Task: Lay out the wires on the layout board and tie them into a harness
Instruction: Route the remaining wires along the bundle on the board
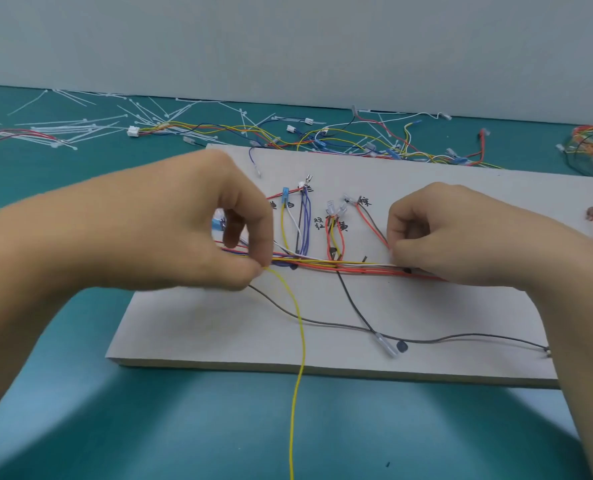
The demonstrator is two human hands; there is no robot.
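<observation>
Your left hand (198, 223) sits over the left part of the layout board (239, 327), fingers curled shut, thumb and forefinger pinching the trunk of wires (336, 265) right where the yellow wire (297, 320) breaks out. That yellow lead leaves the pinch point, curves toward you, crosses the near board edge and runs off the bottom of view, so its free length lies near-side of your fingers, at roughly a right angle to the trunk

The trunk's long axis runs left-right across the board's middle, stretched between your two hands. Branches rise off it toward the far edge: a yellow/white pair with a blue connector (284, 197), purple loops (305, 223), red/yellow leads (335, 233). A black wire (354, 303) drops toward you to a clear sleeved terminal (387, 344), and a grey wire (426, 339) trails along the near side, heading right

Your right hand (437, 233) is closed too, fingertips pressed onto the trunk's right stretch; can't tell if it's a true pinch or just holding it down

My read: layout mostly done, no tie visible on the trunk yet. The left hand is already on the yellow wire, so it is the one to redirect it. The cable ties (80, 133) lie at the table's far left, past the board, nearer that same hand
</observation>
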